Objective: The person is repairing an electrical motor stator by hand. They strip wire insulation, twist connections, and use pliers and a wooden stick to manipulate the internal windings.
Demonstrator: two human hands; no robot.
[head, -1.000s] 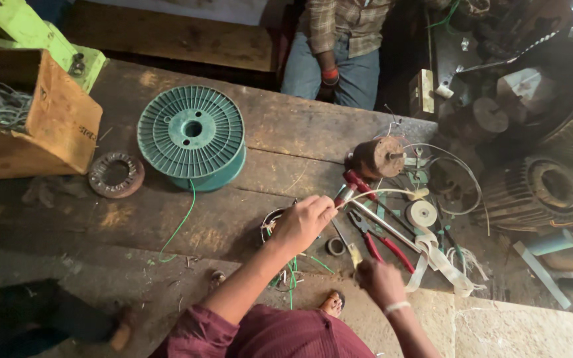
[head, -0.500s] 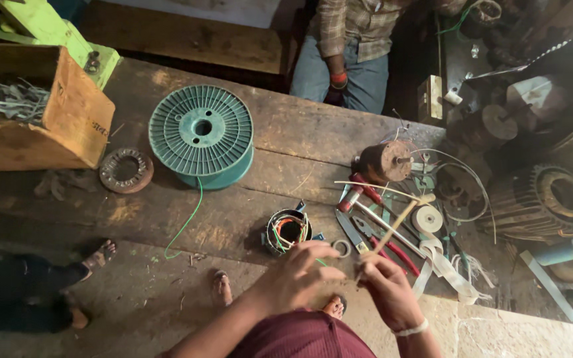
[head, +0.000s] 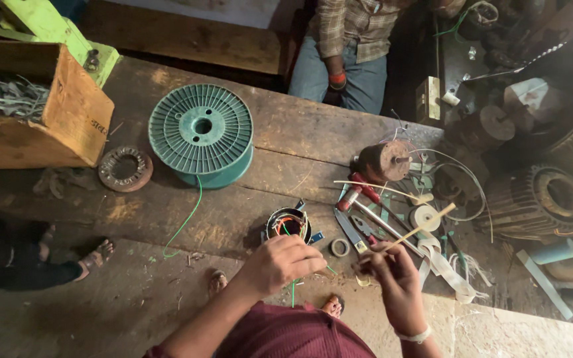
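A long wooden workbench (head: 300,132) runs across the view, its near edge passing just in front of the person at work. On its left end stands an open wooden box (head: 67,113), and beside that lies a green wire spool (head: 200,132) on its flat side, a green wire (head: 187,222) trailing from it toward the near edge. The bench is bare between the spool and the small stator (head: 288,224); to the right it is crowded with pliers (head: 359,192), tape rolls and loose wire. The left hand (head: 280,264) is curled closed just in front of the stator, pinching green wire. The right hand (head: 389,265) grips a thin wooden stick (head: 419,229) at its lower end; the stick's long axis slants up and to the right, its tip over a white tape roll (head: 424,217). Another person sits behind the bench.
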